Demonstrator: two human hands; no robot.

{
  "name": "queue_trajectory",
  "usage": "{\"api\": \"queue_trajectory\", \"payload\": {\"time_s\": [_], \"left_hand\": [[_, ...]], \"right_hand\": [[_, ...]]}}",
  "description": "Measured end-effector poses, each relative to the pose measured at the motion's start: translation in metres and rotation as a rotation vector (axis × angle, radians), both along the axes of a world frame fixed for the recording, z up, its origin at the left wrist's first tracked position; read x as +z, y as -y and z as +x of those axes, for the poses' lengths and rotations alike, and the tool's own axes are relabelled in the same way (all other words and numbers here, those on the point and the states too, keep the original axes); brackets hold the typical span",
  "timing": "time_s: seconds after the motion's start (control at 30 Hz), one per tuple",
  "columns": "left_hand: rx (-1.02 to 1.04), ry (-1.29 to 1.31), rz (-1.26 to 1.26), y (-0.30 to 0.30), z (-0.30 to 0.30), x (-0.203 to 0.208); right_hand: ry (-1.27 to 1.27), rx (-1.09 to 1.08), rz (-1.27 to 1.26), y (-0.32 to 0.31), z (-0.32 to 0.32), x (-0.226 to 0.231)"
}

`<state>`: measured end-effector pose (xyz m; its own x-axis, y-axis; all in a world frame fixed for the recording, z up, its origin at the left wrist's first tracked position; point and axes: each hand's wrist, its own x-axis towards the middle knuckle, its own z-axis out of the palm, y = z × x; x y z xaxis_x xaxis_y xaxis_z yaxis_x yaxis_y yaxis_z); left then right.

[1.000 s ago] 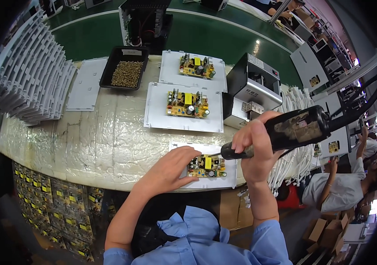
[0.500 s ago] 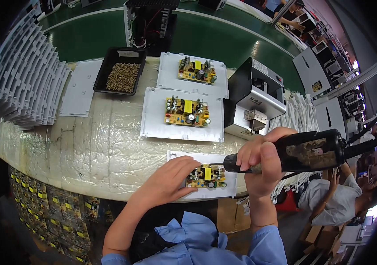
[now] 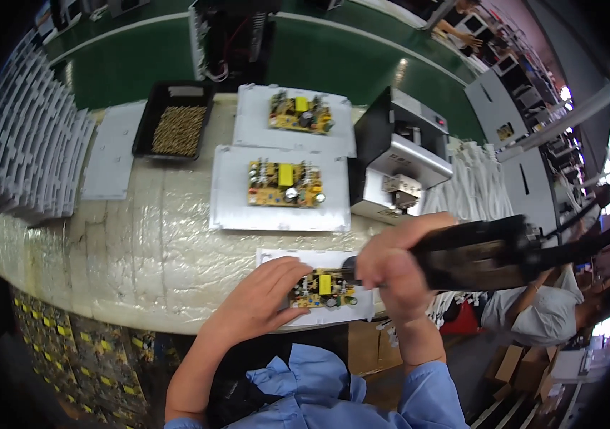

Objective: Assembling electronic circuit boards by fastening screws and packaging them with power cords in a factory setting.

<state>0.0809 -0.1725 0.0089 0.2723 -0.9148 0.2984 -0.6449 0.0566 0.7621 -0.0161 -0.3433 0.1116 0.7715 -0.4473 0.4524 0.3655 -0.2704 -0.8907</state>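
A yellow circuit board (image 3: 325, 285) with a yellow transformer lies on a white panel (image 3: 363, 306) at the bench's near edge. My left hand (image 3: 255, 299) curves over the board's left end, fingertips at its upper corner and thumb by its lower edge, holding it. In my right hand (image 3: 395, 270) is a black electric screwdriver (image 3: 470, 255), fingers wrapped round its front part. The tool lies almost level, its tip pointing left over the board's upper edge. Where the bit meets the board is blurred and partly covered by my fingers.
Two white panels with boards (image 3: 285, 184) lie beyond. A black tray of small brass-coloured screws (image 3: 178, 131) stands far left, near stacked white panels (image 3: 30, 136). A black and silver machine (image 3: 405, 154) and white cables (image 3: 478, 187) are at right. A co-worker (image 3: 533, 307) sits at right.
The view has shifted slightly, moving the bench items leftward. My right hand and the screwdriver have dipped a little and look blurred. My left hand stays on the board.
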Motion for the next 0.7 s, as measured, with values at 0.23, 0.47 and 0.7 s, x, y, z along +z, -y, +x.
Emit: {"api": "queue_trajectory", "payload": {"time_s": [0.23, 0.47, 0.7], "left_hand": [[0.046, 0.037, -0.005, 0.0, -0.005, -0.006], [0.032, 0.014, 0.016, 0.006, -0.01, 0.001], [0.076, 0.028, 0.032, 0.004, -0.009, -0.007]], "right_hand": [[-0.247, 0.175, 0.021, 0.008, 0.007, -0.012], [-0.209, 0.209, -0.007, 0.009, -0.002, -0.016], [-0.015, 0.0, 0.28, 0.002, 0.007, 0.02]]}}
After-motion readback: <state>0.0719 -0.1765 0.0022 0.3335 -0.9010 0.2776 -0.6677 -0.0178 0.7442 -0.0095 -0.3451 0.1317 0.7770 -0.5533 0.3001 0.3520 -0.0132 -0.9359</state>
